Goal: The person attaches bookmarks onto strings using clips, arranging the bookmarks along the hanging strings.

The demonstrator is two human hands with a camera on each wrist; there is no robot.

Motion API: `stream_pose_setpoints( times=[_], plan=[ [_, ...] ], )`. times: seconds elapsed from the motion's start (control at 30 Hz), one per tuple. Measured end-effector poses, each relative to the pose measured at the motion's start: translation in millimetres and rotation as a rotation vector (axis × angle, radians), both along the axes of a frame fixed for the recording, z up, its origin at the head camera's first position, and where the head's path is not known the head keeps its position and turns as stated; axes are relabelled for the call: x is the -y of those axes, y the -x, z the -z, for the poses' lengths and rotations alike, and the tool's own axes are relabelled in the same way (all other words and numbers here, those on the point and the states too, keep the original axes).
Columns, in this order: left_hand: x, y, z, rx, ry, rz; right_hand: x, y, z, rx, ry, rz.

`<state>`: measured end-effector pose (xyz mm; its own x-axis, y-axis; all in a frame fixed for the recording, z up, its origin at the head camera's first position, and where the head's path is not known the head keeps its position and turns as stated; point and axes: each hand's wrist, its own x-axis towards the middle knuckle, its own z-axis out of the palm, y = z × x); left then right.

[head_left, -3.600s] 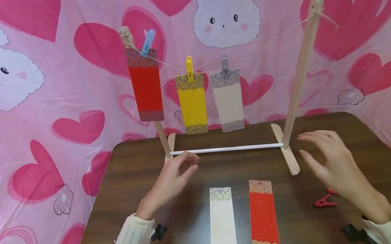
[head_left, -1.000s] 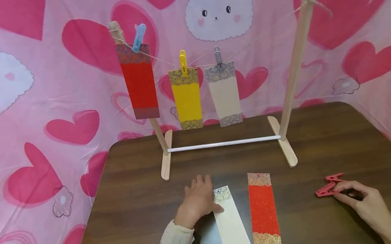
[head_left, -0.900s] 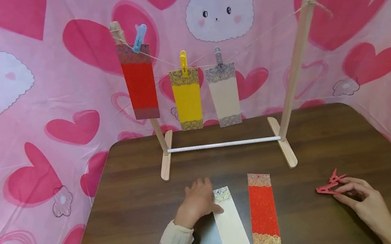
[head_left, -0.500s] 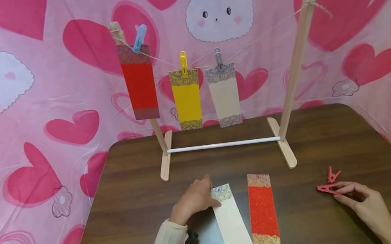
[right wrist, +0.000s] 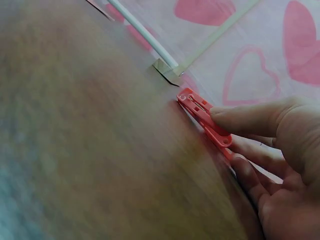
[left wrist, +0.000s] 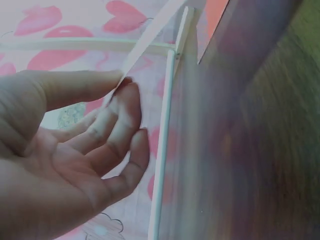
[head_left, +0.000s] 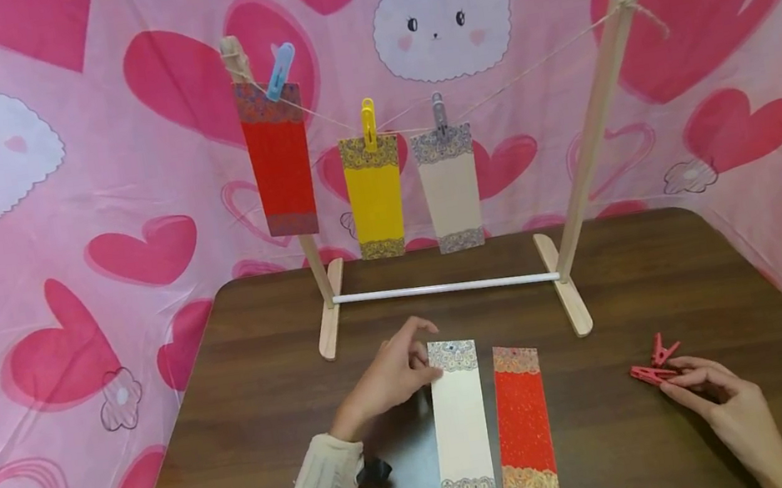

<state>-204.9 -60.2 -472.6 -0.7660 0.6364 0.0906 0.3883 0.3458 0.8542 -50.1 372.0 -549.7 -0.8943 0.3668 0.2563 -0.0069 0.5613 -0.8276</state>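
My left hand (head_left: 392, 370) pinches the upper left edge of a white card with patterned lace-like ends (head_left: 461, 427), thumb on its face; the left wrist view shows the card (left wrist: 145, 42) edge-on between thumb and fingers. Just right of it lies a red card with gold patterned ends (head_left: 523, 427). At the right, my right hand (head_left: 733, 403) pinches a red clothespin (head_left: 651, 374) between thumb and fingers. In the right wrist view that clothespin (right wrist: 205, 117) is close to the tabletop. A second red clothespin (head_left: 662, 349) lies right behind it.
A wooden stand with a white crossbar (head_left: 446, 288) is at the back, a string (head_left: 538, 60) tied between its posts. From it hang a red card (head_left: 281, 168) by a blue clothespin (head_left: 280, 72), a yellow card (head_left: 376, 204) by a yellow clothespin (head_left: 369, 125) and a cream card (head_left: 452, 197) by a grey clothespin (head_left: 439, 116).
Both hands came down from near the stand. The left hand took hold of the white card, which has straightened and moved away from me. The right hand gripped one red clothespin; the other has turned.
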Motion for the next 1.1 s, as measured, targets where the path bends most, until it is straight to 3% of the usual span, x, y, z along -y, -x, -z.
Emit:
stream_pose_setpoints(
  times=[0.3,0.47,0.7,0.87,1.1],
  plan=[
    [-2.9,3.1,-4.1,0.095,-0.233,-0.131,1.2,3.1,0.5,0.035,0.019,-0.047],
    [-4.1,1.7,-8.8,0.079,-0.284,-0.134,2.4,0.2,-2.7,0.044,0.03,-0.053],
    [-8.1,-2.9,-21.8,0.036,-0.291,-0.135,5.5,-4.4,-13.5,-0.084,-0.008,-0.098],
    [-7.4,-12.7,-37.3,0.033,-0.293,-0.151,12.9,-6.6,-30.8,-0.092,0.004,-0.169],
    [-3.1,-10.9,-31.7,0.016,-0.32,-0.232,20.8,-8.3,-76.8,-0.063,-0.076,-0.207]
  ],
)
